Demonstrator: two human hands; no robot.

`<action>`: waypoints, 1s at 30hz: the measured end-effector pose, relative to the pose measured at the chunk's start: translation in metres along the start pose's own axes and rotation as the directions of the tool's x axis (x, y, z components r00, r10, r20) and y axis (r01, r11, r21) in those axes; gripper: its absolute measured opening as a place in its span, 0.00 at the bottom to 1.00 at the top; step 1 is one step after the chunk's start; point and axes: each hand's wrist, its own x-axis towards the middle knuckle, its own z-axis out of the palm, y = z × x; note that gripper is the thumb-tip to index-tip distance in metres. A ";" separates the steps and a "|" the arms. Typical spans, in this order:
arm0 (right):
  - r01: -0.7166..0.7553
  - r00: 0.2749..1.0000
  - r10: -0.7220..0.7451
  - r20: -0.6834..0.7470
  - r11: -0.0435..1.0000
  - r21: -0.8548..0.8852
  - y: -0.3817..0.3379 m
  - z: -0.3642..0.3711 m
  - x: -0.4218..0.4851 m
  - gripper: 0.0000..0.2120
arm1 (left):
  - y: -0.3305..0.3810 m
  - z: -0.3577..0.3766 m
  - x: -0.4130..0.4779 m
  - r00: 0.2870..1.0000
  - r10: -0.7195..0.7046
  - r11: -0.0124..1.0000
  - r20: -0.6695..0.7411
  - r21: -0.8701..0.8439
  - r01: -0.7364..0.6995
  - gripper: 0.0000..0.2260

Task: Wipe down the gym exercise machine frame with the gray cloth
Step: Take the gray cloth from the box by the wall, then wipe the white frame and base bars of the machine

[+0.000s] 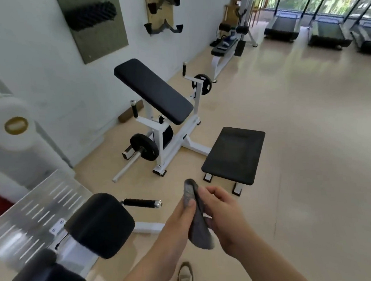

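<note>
A gray cloth hangs folded between both hands in the lower middle of the view. My left hand pinches its upper edge with the thumb on top. My right hand grips the cloth from the right, fingers curled round it. Ahead on the floor stands the exercise machine, a white frame with a tilted black pad, a separate black seat and black weight plates. The hands are short of the machine and touch none of it.
Another machine with black roller pads, a black-gripped handle and a metal guard fills the lower left. A bench machine stands along the white wall. Treadmills line the far right. My shoe shows below.
</note>
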 end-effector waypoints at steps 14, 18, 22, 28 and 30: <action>0.131 0.990 -0.138 0.018 0.875 -0.466 -0.201 -0.104 0.331 0.07 | 0.196 0.060 0.337 0.972 -0.019 0.996 -0.233 -0.094 -0.003 0.10; 0.118 0.990 -0.140 -0.012 0.873 -0.473 -0.244 -0.150 0.437 0.07 | 0.245 0.085 0.442 0.967 -0.003 0.998 -0.253 -0.059 -0.013 0.07; 0.092 0.995 -0.096 0.015 0.879 -0.468 -0.287 -0.187 0.544 0.08 | 0.289 0.108 0.542 0.941 0.041 0.999 -0.337 0.009 -0.040 0.03; 0.039 0.998 -0.011 0.058 0.867 -0.497 -0.365 -0.213 0.675 0.09 | 0.357 0.120 0.654 0.921 -0.019 0.994 -0.390 0.088 0.058 0.14; 0.041 0.996 0.002 0.086 0.864 -0.502 -0.388 -0.214 0.714 0.09 | 0.380 0.113 0.689 0.917 -0.005 0.995 -0.398 0.091 0.045 0.13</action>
